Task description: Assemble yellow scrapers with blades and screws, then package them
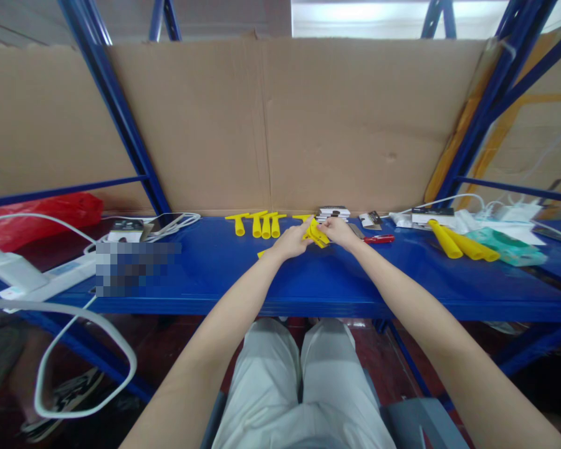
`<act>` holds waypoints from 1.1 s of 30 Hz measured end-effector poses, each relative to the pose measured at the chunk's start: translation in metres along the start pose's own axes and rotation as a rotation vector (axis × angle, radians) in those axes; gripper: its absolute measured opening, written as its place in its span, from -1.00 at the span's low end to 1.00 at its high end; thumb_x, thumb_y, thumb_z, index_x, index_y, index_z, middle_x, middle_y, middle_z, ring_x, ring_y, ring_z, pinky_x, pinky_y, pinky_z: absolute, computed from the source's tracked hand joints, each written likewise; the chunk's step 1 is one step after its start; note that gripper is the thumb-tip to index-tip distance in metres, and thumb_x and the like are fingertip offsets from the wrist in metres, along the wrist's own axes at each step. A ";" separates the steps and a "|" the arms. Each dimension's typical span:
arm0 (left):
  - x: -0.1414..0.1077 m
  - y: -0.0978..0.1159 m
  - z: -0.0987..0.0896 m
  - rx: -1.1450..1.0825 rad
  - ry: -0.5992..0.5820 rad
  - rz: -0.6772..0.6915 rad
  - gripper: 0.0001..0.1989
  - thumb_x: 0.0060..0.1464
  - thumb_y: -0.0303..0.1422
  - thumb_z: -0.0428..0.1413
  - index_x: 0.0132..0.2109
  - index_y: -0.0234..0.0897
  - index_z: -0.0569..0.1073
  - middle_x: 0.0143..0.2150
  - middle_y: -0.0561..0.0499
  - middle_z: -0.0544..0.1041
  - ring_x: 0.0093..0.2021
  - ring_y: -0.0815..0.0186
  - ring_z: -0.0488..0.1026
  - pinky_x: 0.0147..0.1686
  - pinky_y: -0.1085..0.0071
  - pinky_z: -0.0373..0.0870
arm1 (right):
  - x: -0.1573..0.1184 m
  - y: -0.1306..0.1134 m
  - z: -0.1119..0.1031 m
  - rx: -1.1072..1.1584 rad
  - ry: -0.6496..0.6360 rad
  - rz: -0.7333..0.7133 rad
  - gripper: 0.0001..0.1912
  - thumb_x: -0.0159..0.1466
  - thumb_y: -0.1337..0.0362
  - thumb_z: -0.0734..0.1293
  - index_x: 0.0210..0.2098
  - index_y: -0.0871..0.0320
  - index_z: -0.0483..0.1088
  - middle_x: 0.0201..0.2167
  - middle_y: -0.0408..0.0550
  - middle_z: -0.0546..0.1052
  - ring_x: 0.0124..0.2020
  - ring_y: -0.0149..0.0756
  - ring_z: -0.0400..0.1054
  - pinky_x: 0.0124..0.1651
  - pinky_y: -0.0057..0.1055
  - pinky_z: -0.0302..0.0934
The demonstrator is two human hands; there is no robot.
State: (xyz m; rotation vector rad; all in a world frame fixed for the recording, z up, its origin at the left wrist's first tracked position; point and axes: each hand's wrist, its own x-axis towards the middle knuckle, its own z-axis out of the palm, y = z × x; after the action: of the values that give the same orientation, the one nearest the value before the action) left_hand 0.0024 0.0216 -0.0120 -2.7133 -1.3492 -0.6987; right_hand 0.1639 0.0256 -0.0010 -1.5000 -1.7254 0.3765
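Both of my hands meet over the middle of the blue shelf. My left hand (292, 241) is closed on the left side of a yellow plastic piece (316, 233). From the right, my right hand (335, 231) pinches the same piece with bent fingers. Several yellow T-shaped pieces (266, 226) stand in a row left of my hands. Behind my right hand lies a stack of black-and-white cards (333, 212). A red-handled tool (378, 239) rests just right of that hand, its other end partly hidden.
At the right are yellow tubes (465, 244), a green plastic packet (509, 246) and white cables. A power strip (51, 282), a red bag (47, 218) and a looping cable (133, 362) are at the left. Cardboard (271, 125) backs the shelf. Another person's shoe (68, 399) shows below.
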 end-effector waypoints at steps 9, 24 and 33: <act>0.001 -0.002 0.002 -0.018 0.027 0.021 -0.32 0.11 -0.36 0.06 0.32 -0.30 -0.02 0.00 -0.17 0.48 0.01 0.19 0.40 -0.02 0.31 0.29 | -0.007 -0.012 -0.002 0.186 -0.015 0.186 -0.79 0.12 0.37 0.22 -0.64 0.20 0.24 -0.72 -0.26 0.20 -0.64 -0.51 0.05 -0.54 -0.52 -0.06; 0.000 -0.001 0.001 -0.015 0.018 0.012 -0.32 0.11 -0.36 0.05 0.33 -0.26 -0.03 -0.01 -0.16 0.49 -0.01 0.21 0.43 -0.04 0.32 0.30 | -0.009 -0.013 0.002 0.139 -0.013 0.147 -0.80 0.10 0.35 0.23 -0.65 0.19 0.24 -0.68 -0.22 0.26 -0.63 -0.50 0.07 -0.51 -0.50 -0.01; 0.000 -0.002 0.002 -0.065 0.021 0.043 -0.37 0.11 -0.39 0.05 0.30 -0.22 0.06 0.07 -0.13 0.45 0.01 0.24 0.43 0.00 0.32 0.29 | 0.002 0.003 0.009 -0.032 0.045 0.072 -0.87 0.06 0.29 0.28 -0.58 0.17 0.26 -0.62 -0.17 0.34 -0.57 -0.44 0.19 -0.47 -0.50 0.04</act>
State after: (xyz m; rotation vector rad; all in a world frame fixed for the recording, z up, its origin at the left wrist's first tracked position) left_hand 0.0016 0.0236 -0.0136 -2.7675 -1.2818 -0.7784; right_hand 0.1599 0.0304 -0.0079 -1.5855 -1.6527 0.3515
